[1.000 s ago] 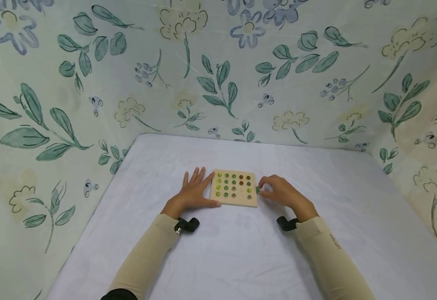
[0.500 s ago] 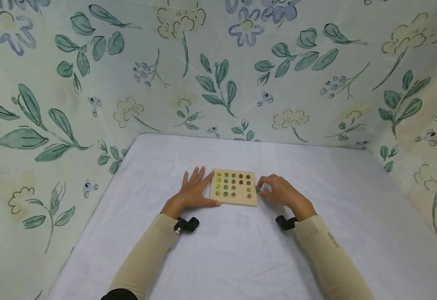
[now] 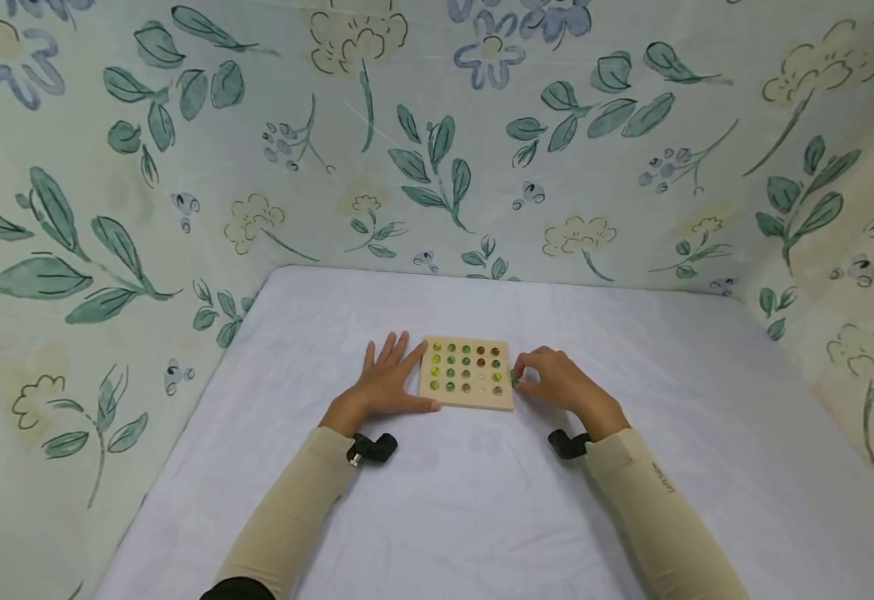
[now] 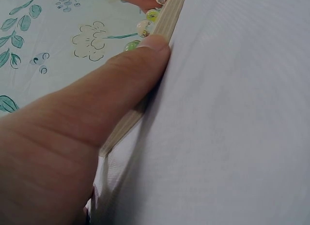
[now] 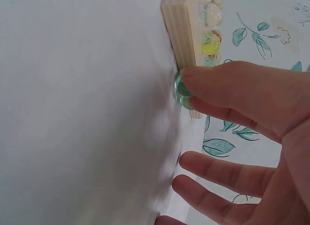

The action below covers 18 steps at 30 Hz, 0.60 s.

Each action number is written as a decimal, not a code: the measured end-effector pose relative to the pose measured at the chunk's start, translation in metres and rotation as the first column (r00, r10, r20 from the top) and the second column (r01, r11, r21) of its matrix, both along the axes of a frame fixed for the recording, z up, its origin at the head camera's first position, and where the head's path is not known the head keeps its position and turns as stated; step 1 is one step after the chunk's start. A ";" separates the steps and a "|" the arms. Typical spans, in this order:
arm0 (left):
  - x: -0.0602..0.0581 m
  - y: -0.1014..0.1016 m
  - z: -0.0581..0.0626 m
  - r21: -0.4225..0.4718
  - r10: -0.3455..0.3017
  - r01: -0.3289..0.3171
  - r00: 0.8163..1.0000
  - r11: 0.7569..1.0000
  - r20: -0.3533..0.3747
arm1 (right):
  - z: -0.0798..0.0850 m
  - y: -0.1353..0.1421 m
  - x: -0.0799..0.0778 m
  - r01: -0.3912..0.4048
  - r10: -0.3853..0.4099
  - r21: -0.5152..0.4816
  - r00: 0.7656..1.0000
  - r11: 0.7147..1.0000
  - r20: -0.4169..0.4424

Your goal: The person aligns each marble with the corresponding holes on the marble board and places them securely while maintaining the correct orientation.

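A light wooden board [image 3: 474,402] lies flat on the cloth, its holes mostly filled with rows of green, yellow and brown marbles. My left hand [image 3: 387,385] rests at the board's left side with fingers spread, and its thumb touches the near edge. In the left wrist view that thumb [image 4: 131,70] lies along the board's side. Beside the right edge of the board, my right hand [image 3: 564,383] pinches a clear green marble [image 5: 179,87] between thumb and index finger, low by the cloth. The other right fingers are spread apart from it.
White cloth [image 3: 444,517] covers the table around the board. A floral curtain [image 3: 377,167] hangs behind the table and along both sides. Black wrist cameras [image 3: 567,444] sit on both wrists.
Both hands keep their places at the board, and the right hand still pinches the green marble. The head view has shifted very slightly.
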State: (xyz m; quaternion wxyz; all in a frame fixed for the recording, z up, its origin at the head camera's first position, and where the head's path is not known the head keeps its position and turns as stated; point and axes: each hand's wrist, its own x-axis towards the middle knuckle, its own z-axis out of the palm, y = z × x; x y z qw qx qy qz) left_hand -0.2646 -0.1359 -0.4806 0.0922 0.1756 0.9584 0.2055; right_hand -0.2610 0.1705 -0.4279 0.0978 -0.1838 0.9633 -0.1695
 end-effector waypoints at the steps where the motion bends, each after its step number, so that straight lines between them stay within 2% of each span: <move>1: 0.000 0.000 0.000 -0.001 0.001 -0.001 1.000 1.000 0.000 | 0.000 0.000 0.000 0.003 -0.003 0.001 1.000 1.000 0.002; 18: -0.001 0.001 -0.002 -0.006 -0.001 0.001 1.000 1.000 -0.002 | 0.001 0.000 0.004 -0.004 0.003 -0.003 1.000 1.000 -0.016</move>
